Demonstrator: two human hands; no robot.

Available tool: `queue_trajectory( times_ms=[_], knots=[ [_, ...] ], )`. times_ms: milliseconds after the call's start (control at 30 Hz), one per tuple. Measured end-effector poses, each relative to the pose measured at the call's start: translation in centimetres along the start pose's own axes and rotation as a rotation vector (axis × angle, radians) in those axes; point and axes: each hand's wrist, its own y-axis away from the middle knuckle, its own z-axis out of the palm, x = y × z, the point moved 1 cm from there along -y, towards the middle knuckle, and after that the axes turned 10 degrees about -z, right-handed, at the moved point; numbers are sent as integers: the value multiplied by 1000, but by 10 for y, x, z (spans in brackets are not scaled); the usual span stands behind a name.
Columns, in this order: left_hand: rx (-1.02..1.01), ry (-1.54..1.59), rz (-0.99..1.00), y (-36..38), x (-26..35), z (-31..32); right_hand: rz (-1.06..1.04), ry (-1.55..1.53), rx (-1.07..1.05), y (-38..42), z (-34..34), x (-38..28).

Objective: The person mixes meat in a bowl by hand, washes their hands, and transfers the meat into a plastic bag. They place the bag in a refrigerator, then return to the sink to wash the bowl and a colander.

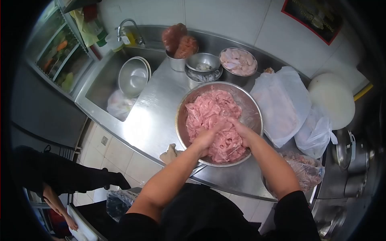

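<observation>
1. The fingers of the left hand (pixel 206 138) and right hand (pixel 244 131) were deep in the pink meat (pixel 213 104). The two hands came close together at the front. The fingertips were hidden, so I cannot tell how far open they were or whether they gripped a lump.
2. The work looked like mixing or squeezing. Pushing the meat about called for care, since it lay near the rim on the near side.
3. The meat sat in a big metal bowl (pixel 257 115) on the shiny counter (pixel 150 116). A cloth (pixel 171 153) lay just beside the bowl, on the left.
4. Behind were small bowls (pixel 203 62) and a bowl of pale meat (pixel 238 61). On the right, a big white bag (pixel 279 104) was very near, so there was little room to slide the big bowl that way.
5. Farther left, bowls (pixel 133 77) leaned in the sink (pixel 100 72). Another person's hand (pixel 71 223) was well apart, at the lower left.
</observation>
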Motion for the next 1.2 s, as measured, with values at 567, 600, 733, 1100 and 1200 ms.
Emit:
queue_trajectory(
  times_ms=[567,600,733,1100,1200],
  knots=[
    [781,-1788,540,-20,64,-45,-1052,1690,-329,-10,35,-80],
    [658,-1553,691,-55,54,-67,-953,1672,-313,-38,11,-71],
    [546,-840,276,-20,66,-35,-403,443,-411,-58,30,-58],
    [178,-777,766,-10,45,-9,-324,1066,-389,-1,62,-66],
    [226,-701,652,23,24,-25,-312,1128,-398,5,64,-71]
  ],
)
